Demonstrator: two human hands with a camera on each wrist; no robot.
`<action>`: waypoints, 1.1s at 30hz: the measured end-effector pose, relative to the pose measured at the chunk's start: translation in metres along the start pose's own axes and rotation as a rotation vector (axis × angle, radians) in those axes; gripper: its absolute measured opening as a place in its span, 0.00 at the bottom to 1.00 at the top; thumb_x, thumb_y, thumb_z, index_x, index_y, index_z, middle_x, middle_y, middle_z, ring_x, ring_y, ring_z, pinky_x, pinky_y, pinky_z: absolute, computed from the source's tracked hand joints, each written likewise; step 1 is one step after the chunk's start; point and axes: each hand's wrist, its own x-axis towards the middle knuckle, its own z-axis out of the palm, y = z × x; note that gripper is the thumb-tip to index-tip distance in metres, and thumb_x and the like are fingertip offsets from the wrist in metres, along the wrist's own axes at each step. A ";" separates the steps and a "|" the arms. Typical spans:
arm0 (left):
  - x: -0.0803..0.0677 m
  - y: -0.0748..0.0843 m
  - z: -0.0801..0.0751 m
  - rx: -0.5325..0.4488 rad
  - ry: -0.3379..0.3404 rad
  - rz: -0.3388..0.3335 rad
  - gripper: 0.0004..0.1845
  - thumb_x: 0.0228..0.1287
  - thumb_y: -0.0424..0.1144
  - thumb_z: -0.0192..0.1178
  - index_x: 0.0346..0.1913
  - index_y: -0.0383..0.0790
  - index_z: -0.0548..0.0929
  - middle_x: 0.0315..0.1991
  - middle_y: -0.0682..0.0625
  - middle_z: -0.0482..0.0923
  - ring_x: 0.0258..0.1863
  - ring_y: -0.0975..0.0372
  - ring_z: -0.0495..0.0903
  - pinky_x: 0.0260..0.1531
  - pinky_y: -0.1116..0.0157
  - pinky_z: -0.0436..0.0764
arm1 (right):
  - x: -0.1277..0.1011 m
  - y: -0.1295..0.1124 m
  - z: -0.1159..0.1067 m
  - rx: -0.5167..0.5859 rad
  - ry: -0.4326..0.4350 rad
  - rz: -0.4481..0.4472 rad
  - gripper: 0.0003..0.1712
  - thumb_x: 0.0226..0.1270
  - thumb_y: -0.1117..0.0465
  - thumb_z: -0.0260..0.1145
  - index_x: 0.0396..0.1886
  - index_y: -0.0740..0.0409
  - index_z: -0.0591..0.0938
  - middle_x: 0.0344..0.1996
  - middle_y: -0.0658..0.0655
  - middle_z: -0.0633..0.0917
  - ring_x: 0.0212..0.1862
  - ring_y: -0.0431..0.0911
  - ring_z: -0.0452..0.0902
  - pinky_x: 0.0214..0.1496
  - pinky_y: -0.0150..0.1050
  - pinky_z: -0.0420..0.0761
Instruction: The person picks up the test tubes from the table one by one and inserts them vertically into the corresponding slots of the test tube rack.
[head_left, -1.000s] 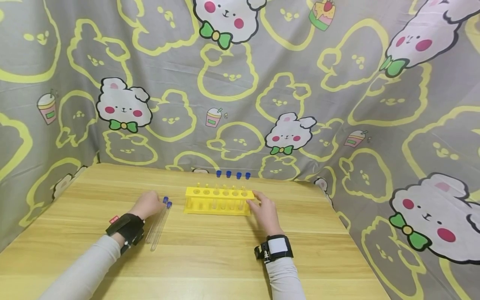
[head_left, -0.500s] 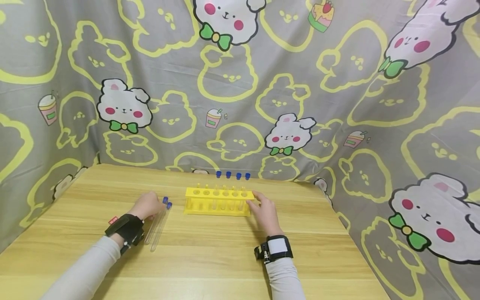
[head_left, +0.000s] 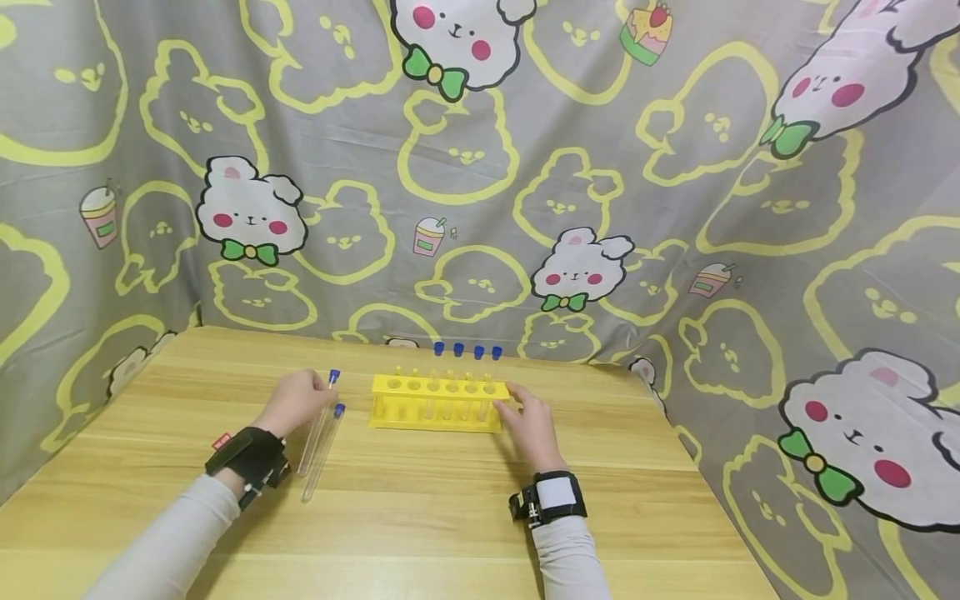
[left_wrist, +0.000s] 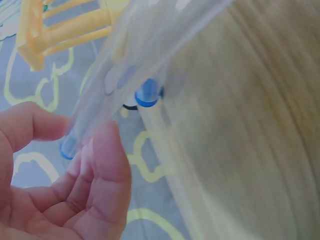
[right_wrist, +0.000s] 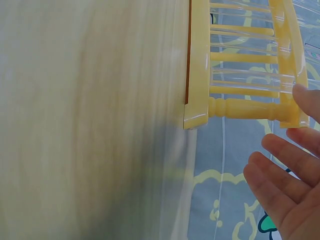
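My left hand (head_left: 294, 402) pinches a clear test tube (head_left: 311, 447) below its blue cap, between thumb and fingers; the tube slants, cap end up. A second blue-capped test tube (head_left: 321, 458) lies on the table just right of it. At the middle stands a yellow test tube rack (head_left: 435, 426), with several clear tubes in its right-hand holes. My right hand (head_left: 531, 427) holds the rack's right end, thumb (right_wrist: 306, 97) at the front of its top plate and index finger at its end. The other fingers (right_wrist: 272, 185) of that hand are spread, off the rack.
Several blue caps (head_left: 458, 350) stand in a row behind the rack, near the table's back edge. The wooden table (head_left: 420, 517) is bounded at the back and sides by a grey patterned cloth (head_left: 480, 217).
The left hand has raised the cap end of its test tube and shifted it slightly away from me. The right hand and the rack have stayed in place.
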 end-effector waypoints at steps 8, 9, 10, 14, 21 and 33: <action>-0.005 0.014 -0.006 0.018 0.133 0.050 0.13 0.60 0.42 0.56 0.37 0.34 0.74 0.29 0.44 0.76 0.24 0.58 0.73 0.21 0.66 0.69 | 0.001 0.001 0.000 -0.006 0.001 -0.001 0.29 0.66 0.50 0.65 0.64 0.57 0.75 0.62 0.60 0.79 0.62 0.58 0.76 0.61 0.53 0.78; -0.005 0.016 -0.007 0.019 0.146 0.054 0.13 0.59 0.42 0.56 0.38 0.34 0.74 0.29 0.44 0.76 0.24 0.58 0.72 0.21 0.66 0.69 | 0.001 0.001 0.000 -0.007 0.003 -0.001 0.29 0.66 0.51 0.65 0.64 0.57 0.75 0.62 0.60 0.79 0.62 0.58 0.76 0.61 0.53 0.78; -0.006 0.018 -0.008 0.015 0.157 0.057 0.13 0.59 0.42 0.56 0.38 0.34 0.73 0.29 0.44 0.76 0.24 0.58 0.73 0.21 0.66 0.69 | 0.001 0.001 0.000 -0.005 0.002 0.000 0.29 0.66 0.50 0.65 0.64 0.57 0.75 0.62 0.60 0.79 0.62 0.58 0.76 0.61 0.53 0.78; -0.007 0.024 -0.013 -0.008 0.186 0.062 0.15 0.61 0.43 0.56 0.43 0.33 0.73 0.32 0.41 0.79 0.25 0.58 0.75 0.22 0.67 0.72 | 0.001 0.002 0.000 0.001 0.002 -0.002 0.29 0.66 0.51 0.65 0.64 0.57 0.75 0.62 0.60 0.79 0.62 0.58 0.76 0.61 0.52 0.78; -0.004 0.037 -0.020 -0.056 0.312 0.102 0.14 0.61 0.42 0.56 0.44 0.36 0.75 0.40 0.38 0.81 0.37 0.50 0.80 0.34 0.62 0.77 | 0.001 0.003 0.001 -0.008 0.010 -0.005 0.29 0.66 0.51 0.66 0.63 0.57 0.76 0.61 0.60 0.80 0.62 0.58 0.76 0.61 0.52 0.78; -0.006 0.079 -0.018 -0.187 0.418 0.214 0.12 0.60 0.40 0.59 0.43 0.37 0.74 0.35 0.44 0.80 0.33 0.55 0.78 0.32 0.67 0.76 | -0.001 0.002 -0.001 -0.014 0.016 -0.015 0.28 0.66 0.52 0.66 0.63 0.58 0.76 0.60 0.62 0.80 0.61 0.58 0.77 0.60 0.53 0.79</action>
